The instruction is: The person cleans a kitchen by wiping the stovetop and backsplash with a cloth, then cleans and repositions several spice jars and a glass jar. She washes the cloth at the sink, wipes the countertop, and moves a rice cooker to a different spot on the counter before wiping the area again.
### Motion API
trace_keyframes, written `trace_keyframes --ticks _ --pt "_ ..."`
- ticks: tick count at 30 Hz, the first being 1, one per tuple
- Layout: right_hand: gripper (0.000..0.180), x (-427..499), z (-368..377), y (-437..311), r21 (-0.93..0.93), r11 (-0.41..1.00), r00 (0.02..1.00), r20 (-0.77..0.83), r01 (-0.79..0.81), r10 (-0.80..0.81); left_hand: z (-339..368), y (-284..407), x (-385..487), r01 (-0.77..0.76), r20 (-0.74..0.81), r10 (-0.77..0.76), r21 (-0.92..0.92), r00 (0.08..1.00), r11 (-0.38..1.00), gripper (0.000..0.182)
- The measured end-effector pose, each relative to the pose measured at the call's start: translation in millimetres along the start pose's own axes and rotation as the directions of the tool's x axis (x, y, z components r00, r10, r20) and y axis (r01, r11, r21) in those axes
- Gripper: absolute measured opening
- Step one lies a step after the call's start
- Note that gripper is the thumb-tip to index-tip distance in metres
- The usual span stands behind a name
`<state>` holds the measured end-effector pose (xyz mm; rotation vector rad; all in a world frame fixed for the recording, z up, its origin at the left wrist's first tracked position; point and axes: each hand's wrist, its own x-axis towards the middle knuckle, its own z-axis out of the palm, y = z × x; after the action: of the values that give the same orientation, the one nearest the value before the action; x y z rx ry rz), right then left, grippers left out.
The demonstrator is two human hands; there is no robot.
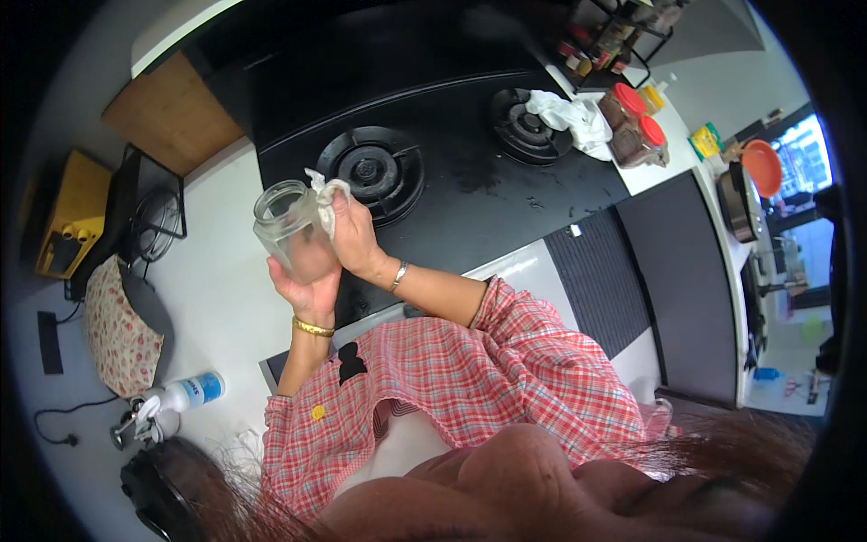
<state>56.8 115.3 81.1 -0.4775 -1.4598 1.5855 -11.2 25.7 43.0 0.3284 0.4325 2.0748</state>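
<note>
A clear glass jar (292,237) without a lid is tilted in front of me, its round mouth facing up and away. My left hand (308,291) supports it from below, fingers around the base. My right hand (355,230) presses a crumpled white cloth or tissue (326,203) against the jar's right side. Part of that cloth is hidden by the right hand's fingers. Behind the hands, the black gas cooktop (447,223) has its left burner (368,169) closest to the jar.
A white cloth (576,125) lies partly over the right burner (528,122). Red-lidded jars (624,115) stand on the right counter. At left are a fabric-covered pan (125,325), a spray bottle (193,393), a wooden board (169,115) and a wire rack (159,210).
</note>
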Motion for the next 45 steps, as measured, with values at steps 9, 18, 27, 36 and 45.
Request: trace_keyframes --ticks 9,18,27,36,45 --pt "0.045 -8.0 -59.0 10.0 0.424 0.892 0.958 -0.154 -0.157 0.242 12.3 -29.9 3.1 0.073 -0.024 -0.069 0.366 0.997 0.928 0.077" --pt "0.030 -15.2 -145.6 -30.8 -0.072 0.991 0.954 -0.270 0.114 -0.129 79.8 -114.6 8.1 -0.208 0.191 0.095 0.764 0.977 0.611 0.095" --pt "0.024 -22.6 -351.5 -76.2 0.482 0.875 0.930 -0.297 -0.049 0.215 158.9 -279.4 31.3 -0.012 0.311 -0.290 0.701 0.905 0.713 0.101" --pt "0.035 -94.0 -504.3 -131.7 0.567 0.808 0.819 -0.534 0.162 0.211 239.2 -436.5 28.0 -0.141 0.539 -0.325 0.652 0.777 0.745 0.094" --pt "0.031 -131.3 -576.3 -166.9 -0.119 0.987 0.472 -0.868 0.104 -0.154 303.9 -534.7 10.2 -0.070 0.604 -0.465 0.654 0.647 0.754 0.095"
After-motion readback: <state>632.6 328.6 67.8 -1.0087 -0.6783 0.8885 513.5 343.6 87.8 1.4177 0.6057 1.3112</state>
